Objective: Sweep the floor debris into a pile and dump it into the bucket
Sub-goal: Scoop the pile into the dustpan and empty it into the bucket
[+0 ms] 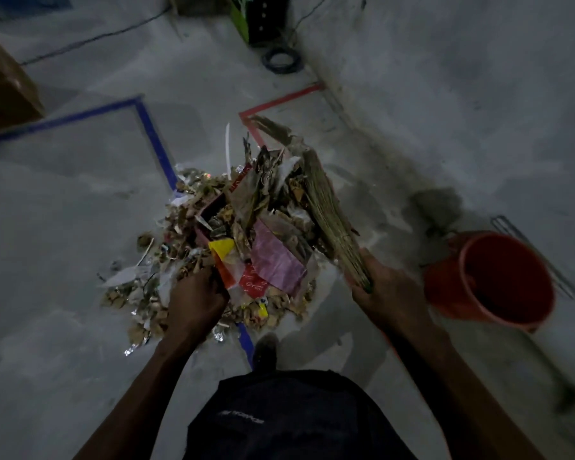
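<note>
- The left hand [196, 302] reaches into the near edge of the debris pile [233, 240], its fingers curled down among the scraps; whether it actually grips anything cannot be told from this view.
- The right hand [384, 290] holds a broom [329, 210] of bundled straw stalks, fingers wrapped round the bound end, with the brush end pointing away and lying along the right side of the pile.
- The pile sits on the grey floor [63, 244] between the two hands and just ahead of the person's dark shoe [265, 351]. It is a heap of torn brown paper, dry leaves, foil bits and wrappers, with a pink sheet [276, 260], a yellow scrap [223, 247] and a red wrapper [251, 282] on the near side.
- An orange bucket [492, 280] stands on the floor to the right of the right hand, apart from the pile, its mouth tipped toward the camera and its inside dark.
- A blue tape line [153, 137] runs under the pile's left part, and a red tape corner [273, 106] lies beyond it.
- Farther off are a coil of dark cable [279, 61], a green and black box [259, 18] and a brown cardboard box [4, 88] at the left edge.
- The person's dark shorts [289, 416] fill the bottom of the view.
</note>
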Available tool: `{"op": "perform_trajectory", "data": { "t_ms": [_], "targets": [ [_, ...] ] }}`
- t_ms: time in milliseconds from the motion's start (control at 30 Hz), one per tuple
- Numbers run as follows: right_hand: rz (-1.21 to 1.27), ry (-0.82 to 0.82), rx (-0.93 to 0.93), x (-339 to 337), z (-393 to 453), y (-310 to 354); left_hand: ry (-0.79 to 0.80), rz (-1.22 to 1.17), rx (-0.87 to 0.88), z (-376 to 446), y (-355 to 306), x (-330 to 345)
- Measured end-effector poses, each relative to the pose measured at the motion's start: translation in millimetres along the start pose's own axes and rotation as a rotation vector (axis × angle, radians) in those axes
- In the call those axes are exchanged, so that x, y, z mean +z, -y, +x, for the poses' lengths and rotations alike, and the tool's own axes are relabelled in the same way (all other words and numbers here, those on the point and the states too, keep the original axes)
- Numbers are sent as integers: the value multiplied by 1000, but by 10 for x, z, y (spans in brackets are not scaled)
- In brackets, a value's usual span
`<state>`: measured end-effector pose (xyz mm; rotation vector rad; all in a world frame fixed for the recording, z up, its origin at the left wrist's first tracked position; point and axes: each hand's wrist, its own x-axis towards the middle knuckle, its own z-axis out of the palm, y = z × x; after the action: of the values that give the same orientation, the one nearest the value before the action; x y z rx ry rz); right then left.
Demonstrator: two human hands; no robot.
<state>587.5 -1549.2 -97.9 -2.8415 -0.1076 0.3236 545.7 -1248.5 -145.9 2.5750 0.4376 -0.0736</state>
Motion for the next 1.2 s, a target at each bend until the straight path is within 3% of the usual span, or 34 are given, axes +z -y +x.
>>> {"op": "perform_trajectory", "data": {
  "t_ms": [267, 700, 900, 1200],
  "targets": [
    [118, -34, 163, -109, -755, -1051, 86, 20, 174, -429, -773, 588],
    [217, -33, 416, -536, -2057, -3476, 322, 62, 300, -1567, -2893, 2005],
    [240, 13, 536, -628, -2027, -4358, 430, 132, 358, -1564, -3715, 2617],
    [257, 101, 598, -725, -1250, -5597, 519, 182, 317, -1068, -4747, 3604]
  ]
}}
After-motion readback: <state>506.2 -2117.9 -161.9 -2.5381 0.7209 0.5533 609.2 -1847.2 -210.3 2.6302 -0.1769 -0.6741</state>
